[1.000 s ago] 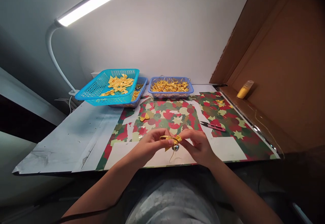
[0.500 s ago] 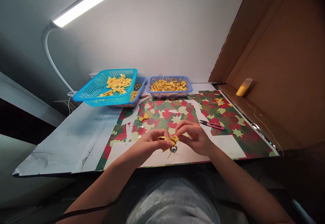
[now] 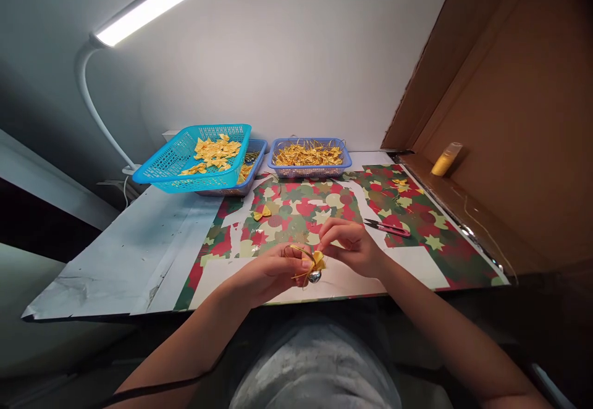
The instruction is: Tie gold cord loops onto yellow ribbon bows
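Near the table's front edge, my left hand is closed on a yellow ribbon bow, thumb on top. A loop of gold cord stands up by its fingers. A shiny silver bell hangs just under the bow, with thin yellow ends dangling beside it. My right hand is pinched at the bow's upper right edge, its fingertips partly hidden. Another yellow bow lies on the patterned sheet beyond my left hand. Pink-handled thread snips rest to the right of my right hand.
A turquoise basket of yellow bows sits tilted on a blue basket. Beside them is a blue basket full of gold bows with cords. A lamp stands left; a yellow bottle stands right by the cardboard wall.
The bow and bell have turned in my left hand, so the bow shows more fully and the cord loop stands steeper. My right hand stays at the bow's edge.
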A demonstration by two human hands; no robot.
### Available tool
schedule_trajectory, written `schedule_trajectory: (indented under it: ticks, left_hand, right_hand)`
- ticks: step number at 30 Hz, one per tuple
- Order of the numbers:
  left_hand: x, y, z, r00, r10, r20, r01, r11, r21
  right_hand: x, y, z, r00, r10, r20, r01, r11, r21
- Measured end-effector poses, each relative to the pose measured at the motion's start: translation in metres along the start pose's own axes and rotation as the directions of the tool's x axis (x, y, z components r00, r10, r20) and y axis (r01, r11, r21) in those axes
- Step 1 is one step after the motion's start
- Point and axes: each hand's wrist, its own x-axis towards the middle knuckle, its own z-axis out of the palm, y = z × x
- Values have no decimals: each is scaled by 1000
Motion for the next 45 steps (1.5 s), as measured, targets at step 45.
schedule_trajectory:
  ticks: [45]
  left_hand:
    - [-5,-24,33,790,480,-381,-437,877,200]
  right_hand:
    - [-27,-54,44,899,-134,-417,-109,854,-508]
